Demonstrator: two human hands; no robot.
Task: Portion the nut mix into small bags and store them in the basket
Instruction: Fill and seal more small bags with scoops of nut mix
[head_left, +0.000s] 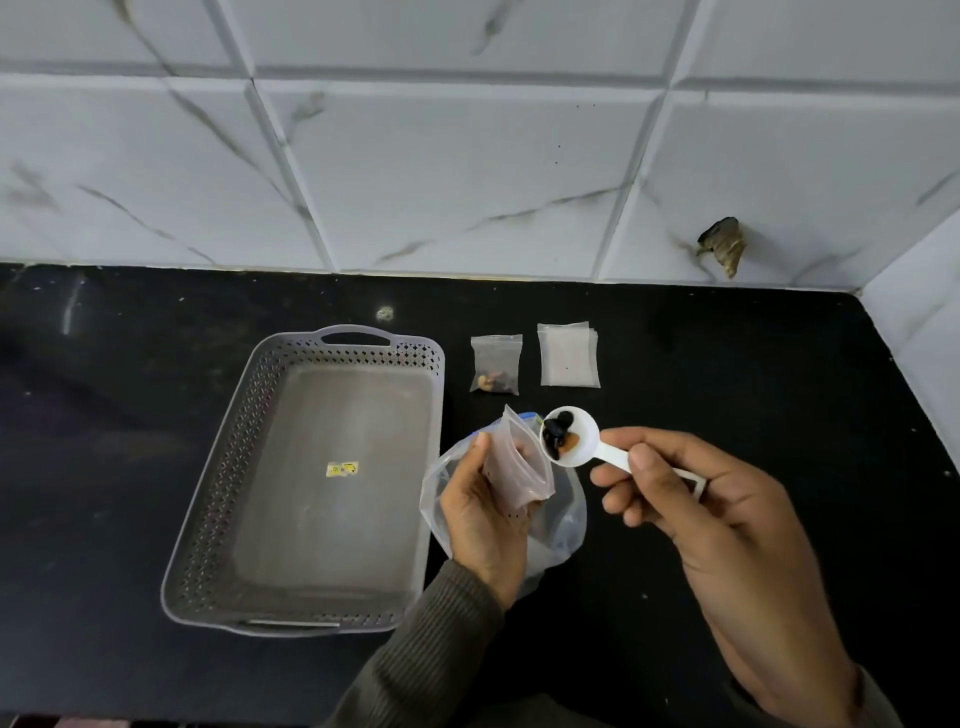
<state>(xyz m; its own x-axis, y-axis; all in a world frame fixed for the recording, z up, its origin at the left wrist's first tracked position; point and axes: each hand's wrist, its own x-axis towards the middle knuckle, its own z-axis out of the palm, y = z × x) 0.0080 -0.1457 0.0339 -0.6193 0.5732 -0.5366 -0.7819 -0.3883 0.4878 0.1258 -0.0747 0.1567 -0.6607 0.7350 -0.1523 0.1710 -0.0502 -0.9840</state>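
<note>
A black counter (156, 415) runs back to a white tiled wall (467, 182). On the left sits a grey basket (218, 467) with a little yellow sticker (342, 469) on its floor. Behind the hands lie a filled bag (496, 358) with a few nuts at the bottom, and near it a pile of flat bags (569, 356). The left hand (483, 514) curls round an open bag (524, 462) and holds it up. This hand hides part of the big bag (566, 525) under it. The right hand (675, 483) pinches the handle of a white spoon (582, 441). The spoon holds dark and brown nuts (557, 435) right at the open bag's mouth.
</note>
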